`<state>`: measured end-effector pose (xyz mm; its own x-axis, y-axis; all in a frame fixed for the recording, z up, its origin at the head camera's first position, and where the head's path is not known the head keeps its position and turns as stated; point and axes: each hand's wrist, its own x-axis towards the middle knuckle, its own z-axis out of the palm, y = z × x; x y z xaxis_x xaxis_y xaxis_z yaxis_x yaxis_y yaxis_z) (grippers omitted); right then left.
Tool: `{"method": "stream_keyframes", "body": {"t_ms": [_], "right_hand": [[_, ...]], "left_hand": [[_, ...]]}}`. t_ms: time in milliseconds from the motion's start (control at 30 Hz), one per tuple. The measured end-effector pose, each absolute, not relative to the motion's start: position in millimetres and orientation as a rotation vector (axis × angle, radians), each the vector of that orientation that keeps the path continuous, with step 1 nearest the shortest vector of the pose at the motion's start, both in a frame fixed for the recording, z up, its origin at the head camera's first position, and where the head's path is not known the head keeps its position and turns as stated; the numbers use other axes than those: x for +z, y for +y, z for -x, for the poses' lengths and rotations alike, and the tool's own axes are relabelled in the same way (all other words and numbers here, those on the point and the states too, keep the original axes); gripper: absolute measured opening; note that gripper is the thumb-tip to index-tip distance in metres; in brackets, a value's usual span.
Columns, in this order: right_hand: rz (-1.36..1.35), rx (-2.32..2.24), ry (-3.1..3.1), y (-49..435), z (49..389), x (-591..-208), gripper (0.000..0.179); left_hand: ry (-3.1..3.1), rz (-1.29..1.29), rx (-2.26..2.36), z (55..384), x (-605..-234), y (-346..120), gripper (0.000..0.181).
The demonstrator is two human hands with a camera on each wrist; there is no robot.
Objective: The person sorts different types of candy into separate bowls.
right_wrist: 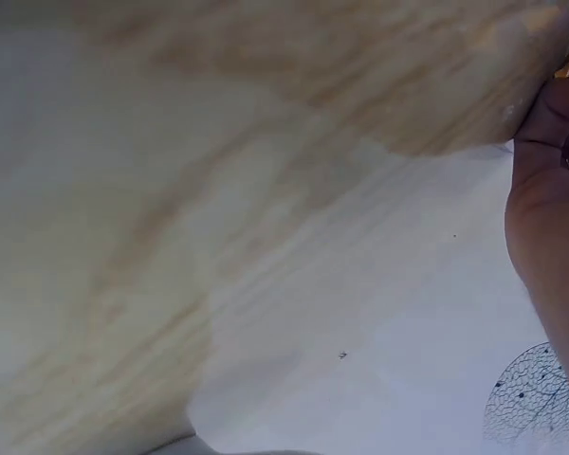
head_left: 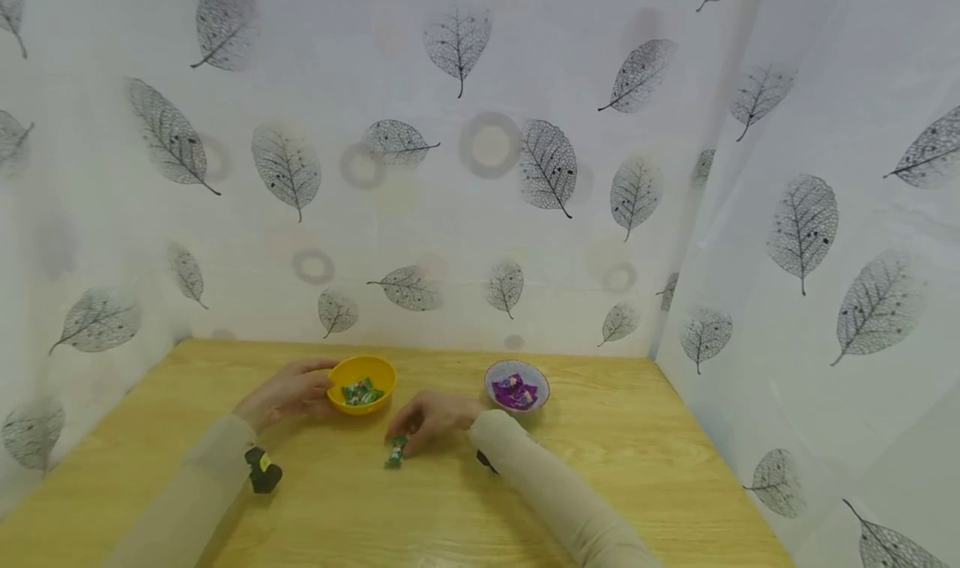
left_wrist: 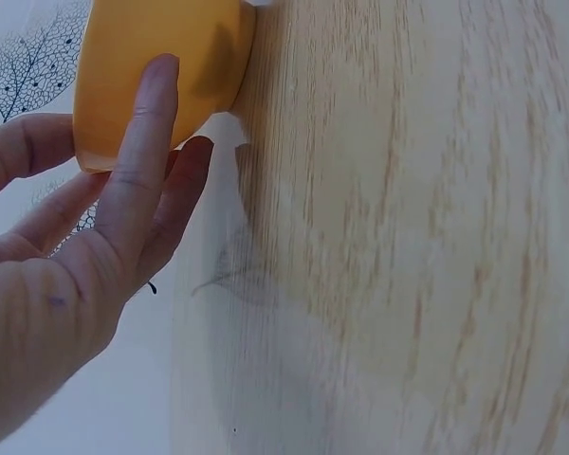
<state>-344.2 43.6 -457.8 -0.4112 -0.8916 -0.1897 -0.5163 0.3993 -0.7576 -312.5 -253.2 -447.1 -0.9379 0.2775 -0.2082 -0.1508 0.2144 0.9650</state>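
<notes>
My left hand [head_left: 292, 389] holds the near-left side of a yellow bowl [head_left: 362, 408], its fingers at the rim and along the outer wall. The left wrist view shows that bowl [left_wrist: 161, 57] close up, with the hand [left_wrist: 104, 209] around its edge. Inside the bowl lie several green-wrapped candies [head_left: 363, 391]. To the right, just in front of the bowl, my right hand [head_left: 435, 418] pinches one green-wrapped candy [head_left: 396, 452] low over the table. Only part of the right hand [right_wrist: 550, 190] shows in the right wrist view, where the candy cannot be made out.
A pale bowl with a reddish rim [head_left: 546, 395] stands behind the right forearm and contains purple-wrapped candies [head_left: 516, 391]. The wooden table [head_left: 360, 518] meets leaf-patterned white sheets [head_left: 480, 218] at its back and sides.
</notes>
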Motion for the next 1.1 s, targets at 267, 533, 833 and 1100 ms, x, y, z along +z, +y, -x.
{"method": "stream_keyframes", "body": {"t_ms": [267, 533, 833, 1100], "right_hand": [[1.258, -0.773, 2.049, 40.0, 344.2, -459.8, 0.032], [1.298, -0.721, 2.094, 39.2, 342.6, -459.3, 0.026], [1.248, -0.772, 2.091, 40.1, 341.2, -460.0, 0.021], [1.208, -0.821, 2.099, 39.1, 342.6, -460.6, 0.022]], "left_hand": [[2.144, -0.122, 1.788, 312.4, -445.8, -253.1, 0.06], [2.148, -0.12, 1.789, 314.2, -448.1, -253.9, 0.059], [2.131, -0.127, 1.808, 313.5, -448.3, -254.1, 0.059], [2.126, -0.116, 1.814, 312.3, -447.3, -254.5, 0.06]]}}
